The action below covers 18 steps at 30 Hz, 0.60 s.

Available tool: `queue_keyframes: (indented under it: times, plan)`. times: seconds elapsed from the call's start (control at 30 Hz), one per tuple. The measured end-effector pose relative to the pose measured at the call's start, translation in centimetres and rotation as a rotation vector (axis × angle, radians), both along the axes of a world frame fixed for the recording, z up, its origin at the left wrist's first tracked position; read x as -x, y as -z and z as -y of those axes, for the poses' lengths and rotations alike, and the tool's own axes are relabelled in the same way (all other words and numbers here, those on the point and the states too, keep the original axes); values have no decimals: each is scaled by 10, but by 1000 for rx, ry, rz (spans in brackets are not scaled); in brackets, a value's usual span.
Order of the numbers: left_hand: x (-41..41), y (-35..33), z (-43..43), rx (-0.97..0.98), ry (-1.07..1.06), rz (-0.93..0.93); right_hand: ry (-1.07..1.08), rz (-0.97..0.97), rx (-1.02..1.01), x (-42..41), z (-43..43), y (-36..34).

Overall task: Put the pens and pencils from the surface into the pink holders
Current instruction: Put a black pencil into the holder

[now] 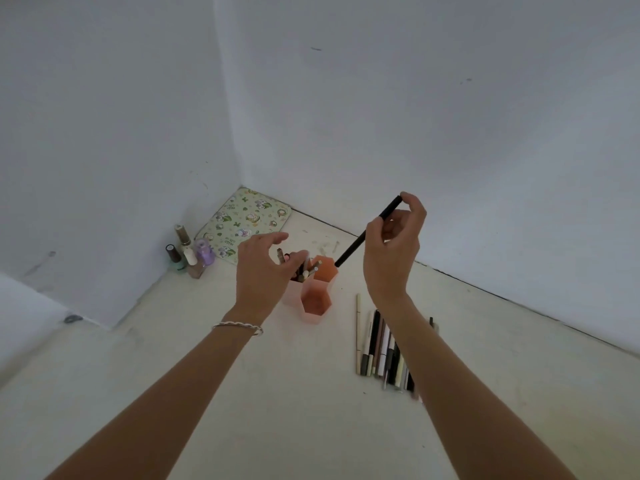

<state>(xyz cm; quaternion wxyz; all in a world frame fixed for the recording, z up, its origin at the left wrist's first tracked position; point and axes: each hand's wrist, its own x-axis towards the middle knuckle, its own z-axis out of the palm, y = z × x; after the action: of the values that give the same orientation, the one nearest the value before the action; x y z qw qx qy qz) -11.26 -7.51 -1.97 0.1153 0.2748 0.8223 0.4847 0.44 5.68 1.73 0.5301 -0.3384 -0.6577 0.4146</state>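
Pink hexagonal holders (315, 301) stand joined together mid-surface. The left cell holds several pens (306, 268); the front and back right cells look empty. My right hand (393, 254) pinches a long black pen (360, 239) near its top, tilted, its lower tip just above the rim of the back right cell. My left hand (263, 268) hovers over the left cell, fingers spread and curved, touching or nearly touching the pens there. A row of several pens and pencils (379, 344) lies on the surface to the right of the holders, partly hidden by my right forearm.
Nail polish bottles (188, 254) stand by the left wall near the corner. A patterned green mat (247, 221) lies in the corner behind the holders. White walls close in on the left and back. The surface is pale and runs toward me.
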Motion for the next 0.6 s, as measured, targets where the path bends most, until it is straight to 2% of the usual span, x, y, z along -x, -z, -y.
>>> queue_keyframes:
  times: [0.1, 0.2, 0.37, 0.47, 0.53, 0.6]
  plan:
    - [8, -12, 4, -75, 8, -5, -24, -42, -33, 10, 10, -6]
    - [16, -32, 5, -198, -52, -32, -68, -5, -72, 19, 19, -3]
    - [12, -57, 7, -383, -164, 39, -198, 340, -160, 20, 36, 31]
    - [-1, -60, 10, -373, -96, 93, -267, 564, -268, 14, 42, 48]
    - [-16, -60, 10, -354, -8, 103, -249, 574, -380, 7, 42, 53]
    - [-37, -55, 6, -329, 77, 86, -148, 491, -330, -3, 35, 50]
